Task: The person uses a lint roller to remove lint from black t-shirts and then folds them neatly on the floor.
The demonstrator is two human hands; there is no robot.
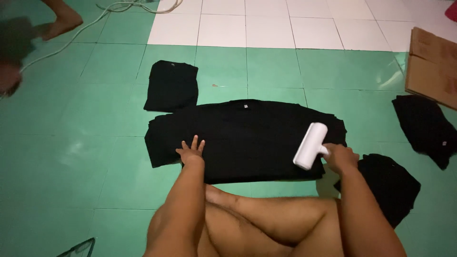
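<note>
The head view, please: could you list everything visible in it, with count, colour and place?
spread shirt: one, black, flat on the green floor tiles at centre
folded shirt: one, black, just beyond the spread shirt's left end
loose garments: two, black, on the floor at right, one near and one farther
lint roller: one, white, on the spread shirt's right part
cardboard box: one, brown, right edge
cable: one, pale, upper left floor
another person's foot: one, upper left corner
left hand: flat on the spread shirt
right hand: gripping the lint roller's handle
own legs: folded, bottom centre
</note>
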